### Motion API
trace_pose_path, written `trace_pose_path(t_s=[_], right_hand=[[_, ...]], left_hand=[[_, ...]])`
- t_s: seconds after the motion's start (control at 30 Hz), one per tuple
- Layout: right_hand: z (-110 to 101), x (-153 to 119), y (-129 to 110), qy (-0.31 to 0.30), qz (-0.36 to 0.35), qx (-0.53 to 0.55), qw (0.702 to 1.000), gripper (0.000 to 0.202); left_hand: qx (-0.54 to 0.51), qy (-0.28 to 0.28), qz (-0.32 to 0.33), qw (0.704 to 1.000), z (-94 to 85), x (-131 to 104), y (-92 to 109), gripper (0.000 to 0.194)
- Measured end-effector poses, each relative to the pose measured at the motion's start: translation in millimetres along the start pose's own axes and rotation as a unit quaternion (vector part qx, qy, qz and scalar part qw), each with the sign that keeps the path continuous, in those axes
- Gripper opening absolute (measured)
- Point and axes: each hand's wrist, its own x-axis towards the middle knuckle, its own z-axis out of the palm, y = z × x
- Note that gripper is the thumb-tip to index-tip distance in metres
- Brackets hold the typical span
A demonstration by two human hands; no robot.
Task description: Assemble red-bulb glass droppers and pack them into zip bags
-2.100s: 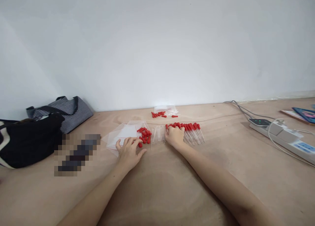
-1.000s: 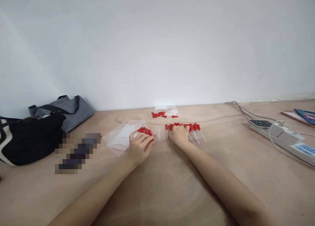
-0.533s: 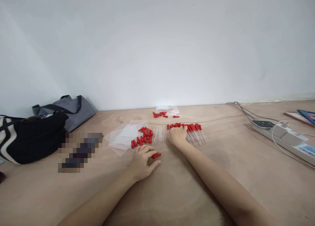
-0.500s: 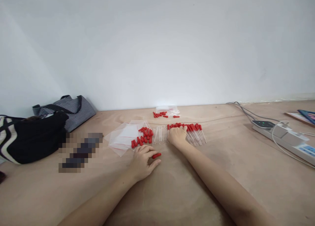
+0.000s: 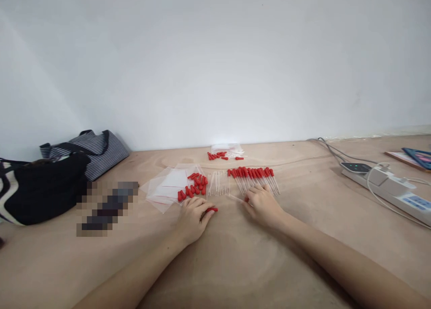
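My left hand (image 5: 195, 217) is closed on a red rubber dropper bulb (image 5: 212, 209), whose end sticks out past the fingertips. In my right hand (image 5: 264, 206) a thin clear dropper tube (image 5: 236, 198) is pinched, pointing left toward the bulb but apart from it. Just beyond my right hand lies a row of droppers (image 5: 257, 172) with red bulbs on their tubes. Bare clear tubes (image 5: 218, 183) lie side by side to the left of that row. Loose red bulbs (image 5: 197, 188) are heaped on clear plastic bags (image 5: 168, 185) beyond my left hand.
Near the wall are more red bulbs (image 5: 217, 155) and a clear bag (image 5: 227, 148). Black (image 5: 43, 188) and striped (image 5: 107, 154) bags stand at left, beside a pixelated dark object (image 5: 109, 208). A power strip (image 5: 397, 194) with cables and a blue-edged item (image 5: 417, 156) are at right.
My right hand has come back toward me and right from the droppers, now with a tube in it. My left fingers have closed on the red bulb. The view has shifted slightly.
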Motion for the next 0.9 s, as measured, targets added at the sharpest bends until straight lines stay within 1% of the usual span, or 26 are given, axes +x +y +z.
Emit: trace_pose_path(t_s=[0.07,0.2,0.27,0.37,0.4,0.47,0.53,0.63,0.77,0.9], right_hand=[[3.5,-9.0,3.7,0.015,-0.025,0.015,0.999,0.016],[7.0,-11.4,7.9,0.017,-0.023,0.058,0.998,0.013],[8.2,-8.5,8.7,0.019,-0.013,0.097,0.995,0.014],[11.3,-3.2,9.1,0.015,0.029,0.154,0.988,0.024],[12.7,-1.6,9.1,0.007,0.043,0.165,0.985,0.024],[15.4,1.1,8.6,-0.010,0.057,0.171,0.984,0.019],[17.7,2.0,6.9,-0.010,0.055,0.163,0.985,0.013],[19.4,-0.5,1.3,0.028,0.046,0.155,0.987,0.013],[18.8,-6.8,-10.3,0.085,0.015,0.196,0.977,0.014],[17.0,-10.3,-20.0,0.107,-0.003,0.232,0.967,0.011]], left_hand=[[0.002,-0.002,0.007,1.000,1.6,1.8,0.1,0.021],[0.000,-0.008,0.008,1.000,5.0,5.6,0.6,0.021],[0.003,-0.005,0.005,1.000,6.2,7.5,0.7,0.020],[0.021,-0.006,-0.009,1.000,7.4,10.4,1.3,0.018],[0.031,-0.008,-0.014,0.999,7.6,11.3,1.7,0.016],[0.046,-0.009,-0.018,0.999,8.0,12.6,2.6,0.012],[0.048,-0.003,-0.017,0.999,8.2,12.9,3.7,0.011],[0.029,0.011,-0.020,0.999,8.5,11.9,5.6,0.012],[-0.002,0.027,-0.019,0.999,8.8,10.0,9.1,0.010],[-0.019,0.027,-0.014,0.999,7.9,9.0,12.6,0.010]])
